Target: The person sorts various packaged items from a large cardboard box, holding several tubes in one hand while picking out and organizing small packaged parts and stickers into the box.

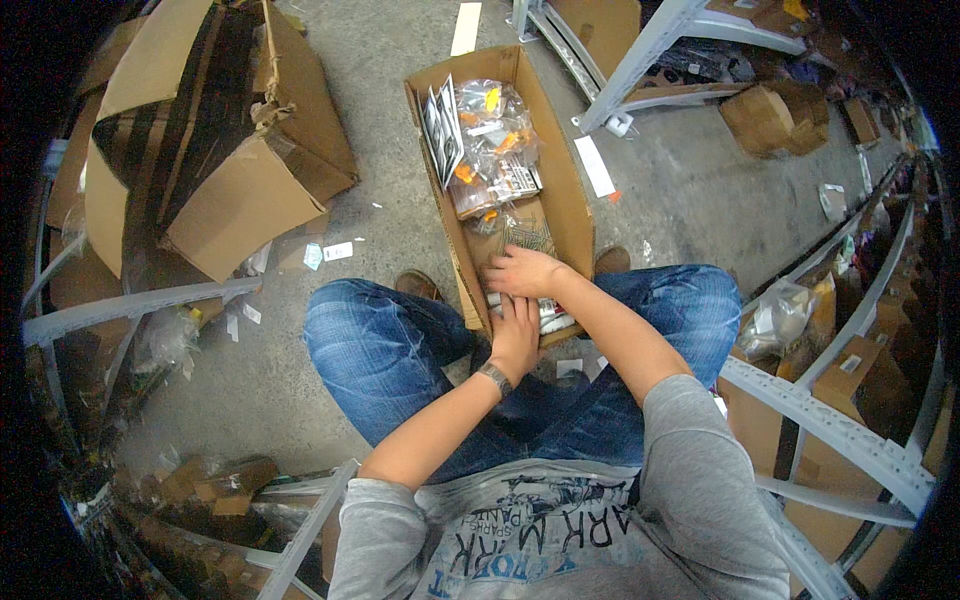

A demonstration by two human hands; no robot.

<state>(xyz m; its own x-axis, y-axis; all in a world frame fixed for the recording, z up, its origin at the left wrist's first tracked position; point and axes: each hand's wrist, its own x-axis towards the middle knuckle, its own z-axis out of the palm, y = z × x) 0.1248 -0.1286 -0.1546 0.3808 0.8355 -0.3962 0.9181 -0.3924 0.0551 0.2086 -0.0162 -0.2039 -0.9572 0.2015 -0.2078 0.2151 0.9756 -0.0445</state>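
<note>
A long, narrow open cardboard box [578,190] stands between my knees. Both my hands reach into its near end. My left hand [514,338], a watch on its wrist, lies over white packages [549,310] with its fingers stretched out. Just beyond it, my right hand [524,272] comes across from the right, fingers spread and pointing left; its fingertips are partly hidden. Beside the right hand lies a bundle of thin wire-like pieces [527,236]. Farther up the box are clear plastic bags [484,150] with orange bits, and black-and-white printed sheets [443,132] leaning on the left wall.
A big torn cardboard carton [245,200] stands at the far left. Grey metal shelving [640,65] rises at the far right, with more rails [830,435] near my right side. Paper scraps [338,251] and a white strip [594,166] lie on the concrete floor [385,120].
</note>
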